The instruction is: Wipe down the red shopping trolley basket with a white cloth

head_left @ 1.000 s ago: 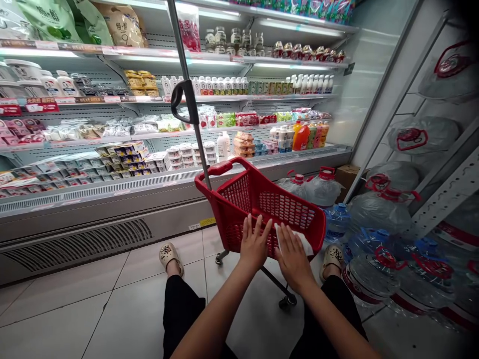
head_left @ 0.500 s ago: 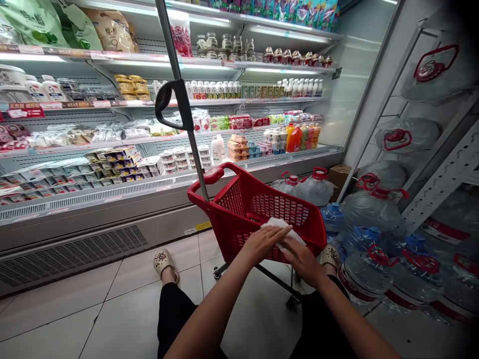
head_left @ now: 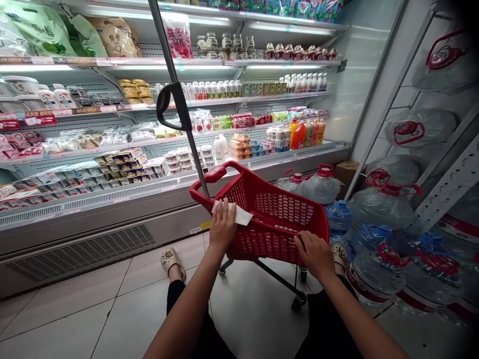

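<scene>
The left hand (head_left: 223, 230) lay across the near rim of the red cart (head_left: 265, 245), toward its handle end; the fingers were nearly straight, slightly apart, and held a white cloth (head_left: 244, 215) pressed against that rim. The thumb was hidden. The right hand (head_left: 316, 254) touched the same rim toward the cart's opposite end, fingers bent over the edge and close together; whether they gripped it could not be told. The cart stood before the person, its pole (head_left: 194, 159) rising at the handle end. Tiled floor (head_left: 142, 304) extended to the left of the cart, with a beige shoe (head_left: 172, 262) on it. Bottled water (head_left: 374, 271) was packed to the right of the cart, leaving little room there. Beyond the cart, the long front of a refrigerated case (head_left: 112, 219) bounded the far side; the gap between them could not be judged. Half a second earlier, both hands had met over the cloth above the cart's near side; they were now well apart, the cloth nearer the cart's handle end.
</scene>
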### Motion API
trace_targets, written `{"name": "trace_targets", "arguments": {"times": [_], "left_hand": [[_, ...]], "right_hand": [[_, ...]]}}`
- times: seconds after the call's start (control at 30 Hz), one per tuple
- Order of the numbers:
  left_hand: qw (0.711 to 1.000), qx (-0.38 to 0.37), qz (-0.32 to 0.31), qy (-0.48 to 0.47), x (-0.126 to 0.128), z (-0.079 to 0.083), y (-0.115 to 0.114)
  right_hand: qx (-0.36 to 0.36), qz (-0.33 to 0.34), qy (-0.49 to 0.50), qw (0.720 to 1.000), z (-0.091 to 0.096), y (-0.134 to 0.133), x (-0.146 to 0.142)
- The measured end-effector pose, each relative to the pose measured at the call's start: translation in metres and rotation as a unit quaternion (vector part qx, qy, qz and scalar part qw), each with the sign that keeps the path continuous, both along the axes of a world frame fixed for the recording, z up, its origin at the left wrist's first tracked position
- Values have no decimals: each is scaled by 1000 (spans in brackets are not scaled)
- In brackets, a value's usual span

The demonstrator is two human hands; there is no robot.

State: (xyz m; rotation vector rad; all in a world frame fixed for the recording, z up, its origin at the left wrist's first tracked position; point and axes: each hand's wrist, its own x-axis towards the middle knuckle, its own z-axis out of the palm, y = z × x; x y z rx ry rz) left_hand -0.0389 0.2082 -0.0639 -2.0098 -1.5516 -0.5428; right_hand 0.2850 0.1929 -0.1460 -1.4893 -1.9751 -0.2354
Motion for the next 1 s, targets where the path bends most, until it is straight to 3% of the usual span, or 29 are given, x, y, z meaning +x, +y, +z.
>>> {"name": "trace_targets", "arguments": {"times": [0.07,0.2,0.3,0.4,0.47,0.53,0.6,0.7,0.77,0.83,1.0], "left_hand": [[1000,9,22,-8,7,-6,-6],[996,-3,-48,69,11,-18,-11],[995,-13,-52,87,-20,-1,-1],[998,-9,-8,63,-60,29,11],[999,-9,7,49,-72,39,14],[999,-10,10,39,-64,34,9],[999,-9,-3,36,-41,17,-1],[996,-19,-68,63,-7,-7,-17],[992,-25,-95,78,-3,-11,-20],[993,-22,-85,74,-17,-3,-16],[1000,2,16,5,-65,23,1]], "right_hand": [[31,0,-18,999,-2,-6,-9],[57,19,-32,998,-2,-15,-20],[66,26,-38,997,-2,-17,-22],[73,25,-31,997,-3,-17,-22],[73,25,-26,997,-4,-17,-22],[71,24,-23,997,-5,-17,-22],[68,19,-21,997,-6,-17,-23],[62,19,-23,998,-6,-19,-21],[60,23,-28,998,-6,-19,-20],[61,25,-34,997,-7,-19,-19],[61,9,-34,997,-5,-20,-23]]}}
